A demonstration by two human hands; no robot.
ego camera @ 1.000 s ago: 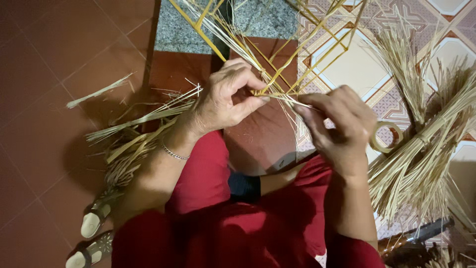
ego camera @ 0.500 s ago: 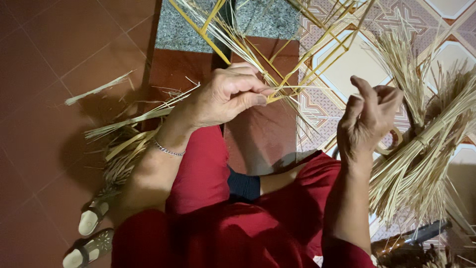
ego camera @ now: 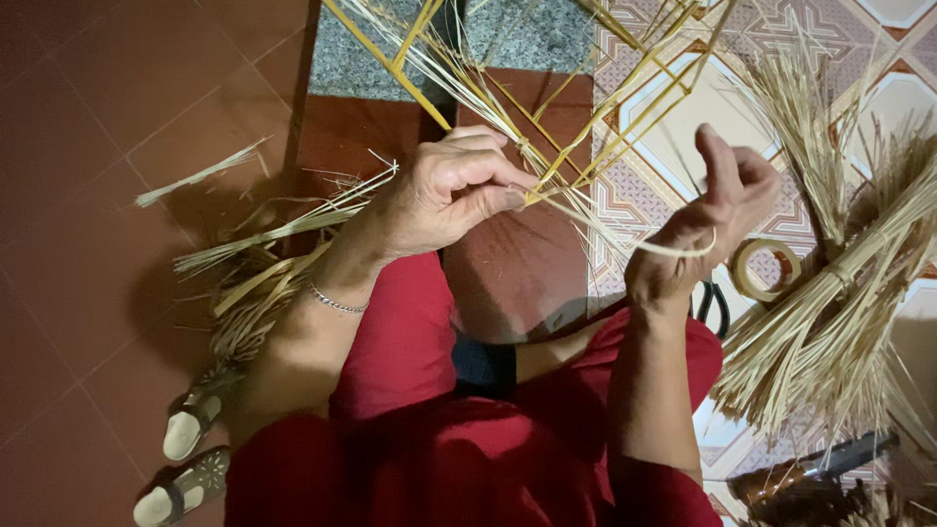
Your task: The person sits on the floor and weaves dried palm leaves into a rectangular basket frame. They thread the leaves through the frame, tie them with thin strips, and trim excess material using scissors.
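Since the earlier pictures the right hand (ego camera: pixel 708 229) has drawn away from the frame of yellow sticks (ego camera: pixel 586 107), moving off to its right and lifting, where before it sat close against the left hand (ego camera: pixel 449 190) at the joint.

In the head view, the left hand is clenched on the frame at a point where several sticks cross, thumb pressed over the crossing, apparently to keep the joint from slipping. The right hand, right of that joint, has its fingers loosely curled with a pale thin strip (ego camera: pixel 673 249) running across the palm back toward the frame; it looks pulled taut as a binding. A roll of tape (ego camera: pixel 764 268) lies on the patterned floor just right of the right hand, with a tied bundle of straw (ego camera: pixel 839 293) beyond it, kept within reach. Loose straw (ego camera: pixel 264 254) lies left of the frame, and two sandals (ego camera: pixel 190 449) below that.
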